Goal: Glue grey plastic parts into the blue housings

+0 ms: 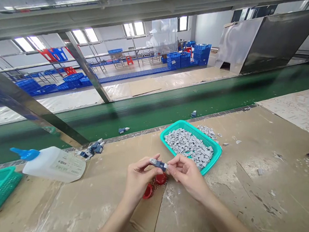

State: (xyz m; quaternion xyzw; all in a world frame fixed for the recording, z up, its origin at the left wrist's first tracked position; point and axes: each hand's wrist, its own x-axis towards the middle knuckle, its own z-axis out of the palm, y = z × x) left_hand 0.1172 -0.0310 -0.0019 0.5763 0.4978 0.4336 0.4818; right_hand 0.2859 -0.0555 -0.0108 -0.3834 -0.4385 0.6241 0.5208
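Observation:
My left hand [138, 177] pinches a small dark blue and grey plastic part [158, 163] between thumb and fingers. At the part's right end, my right hand [184, 172] is closed on a small light grey piece [165, 165], which touches the part. Just below the hands, two red caps [161, 179] sit on a strip of cardboard [149, 216]; fingers partly cover them. Beyond my right hand stands a teal basket [216, 157] with many loose light grey pieces [187, 144] inside. More grey pieces [206, 131] lie behind its rim.
On the left lies a white bottle [58, 165] with a blue nozzle, near another teal basket [4, 189]. Several blue-grey parts [96, 147] are piled by a slanting metal post [43, 111]. Past the table edge runs a green belt [149, 108] carrying two parts [123, 130].

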